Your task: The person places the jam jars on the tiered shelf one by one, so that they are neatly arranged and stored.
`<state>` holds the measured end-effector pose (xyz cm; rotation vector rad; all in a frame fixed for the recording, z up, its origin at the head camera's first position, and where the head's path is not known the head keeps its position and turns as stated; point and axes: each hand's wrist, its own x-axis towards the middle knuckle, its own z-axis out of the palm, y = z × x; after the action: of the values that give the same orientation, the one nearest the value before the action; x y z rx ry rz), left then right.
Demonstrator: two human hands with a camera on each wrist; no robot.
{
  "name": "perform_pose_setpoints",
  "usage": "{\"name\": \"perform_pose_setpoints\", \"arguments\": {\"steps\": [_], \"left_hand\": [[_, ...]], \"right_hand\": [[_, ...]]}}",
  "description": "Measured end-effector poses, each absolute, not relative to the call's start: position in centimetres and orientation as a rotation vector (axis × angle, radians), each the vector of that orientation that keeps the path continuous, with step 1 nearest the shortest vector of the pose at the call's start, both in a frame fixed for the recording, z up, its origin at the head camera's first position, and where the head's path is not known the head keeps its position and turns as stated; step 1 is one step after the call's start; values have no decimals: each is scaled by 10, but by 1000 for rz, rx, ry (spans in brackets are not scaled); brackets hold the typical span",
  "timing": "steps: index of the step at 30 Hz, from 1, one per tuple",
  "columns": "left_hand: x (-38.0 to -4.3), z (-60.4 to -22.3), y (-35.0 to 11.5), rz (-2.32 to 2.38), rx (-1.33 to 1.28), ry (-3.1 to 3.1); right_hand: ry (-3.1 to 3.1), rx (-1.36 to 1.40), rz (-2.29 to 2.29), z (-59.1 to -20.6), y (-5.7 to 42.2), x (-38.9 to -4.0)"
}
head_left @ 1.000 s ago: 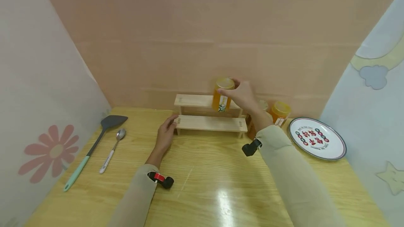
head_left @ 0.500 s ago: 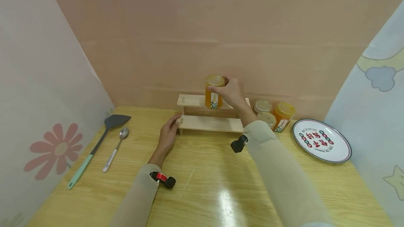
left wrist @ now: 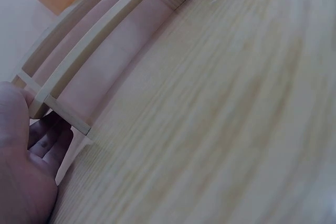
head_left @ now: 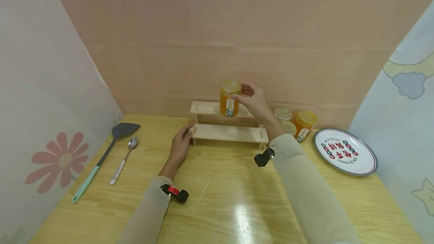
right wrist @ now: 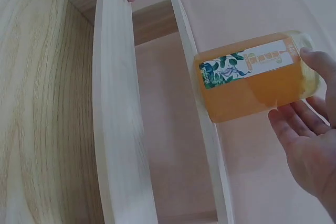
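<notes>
A two-tier wooden rack point(head_left: 230, 133) stands against the back wall. On its upper tier sits an upright honey jar point(head_left: 229, 102), amber with a yellowish lid and a white label. My right hand point(head_left: 255, 102) is just right of that jar, fingers loosely spread. In the right wrist view the thumb lies at the jar's lid point(right wrist: 304, 43) and the fingers point(right wrist: 299, 121) are extended beside it. With my left hand point(head_left: 179, 144) I grip the left end of the lower tier, thumb and fingers about its edge, as the left wrist view point(left wrist: 31, 150) also shows.
Right of the rack stand another honey jar point(head_left: 304, 125) and two pale-lidded jars point(head_left: 286, 127), partly behind my right wrist. A patterned plate point(head_left: 346, 151) lies farther right. At left lie a spatula point(head_left: 105, 153) and a spoon point(head_left: 125, 157). Walls border the table point(head_left: 217, 206).
The honey jar has shifted left along the upper tier. My right hand then loosened and drew slightly right from it. My left hand has stayed at the rack's end.
</notes>
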<state>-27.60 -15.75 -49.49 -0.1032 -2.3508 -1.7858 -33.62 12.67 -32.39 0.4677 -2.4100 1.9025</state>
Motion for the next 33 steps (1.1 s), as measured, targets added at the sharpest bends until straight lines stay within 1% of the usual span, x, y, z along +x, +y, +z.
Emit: {"name": "perform_pose_setpoints", "arguments": {"steps": [8,23,33], "left_hand": [[-276,-495,-160,-1794,-113,-2348],[-275,-496,-159,-1831,-107,-2333],[-275,-496,-155,-1837,-115,-2351]], "right_hand": [[-2384,448,1875,-328,115,-340],[-2314,505,1907,-332,76,-351],[-2314,503,1909,-335,71,-353]]}}
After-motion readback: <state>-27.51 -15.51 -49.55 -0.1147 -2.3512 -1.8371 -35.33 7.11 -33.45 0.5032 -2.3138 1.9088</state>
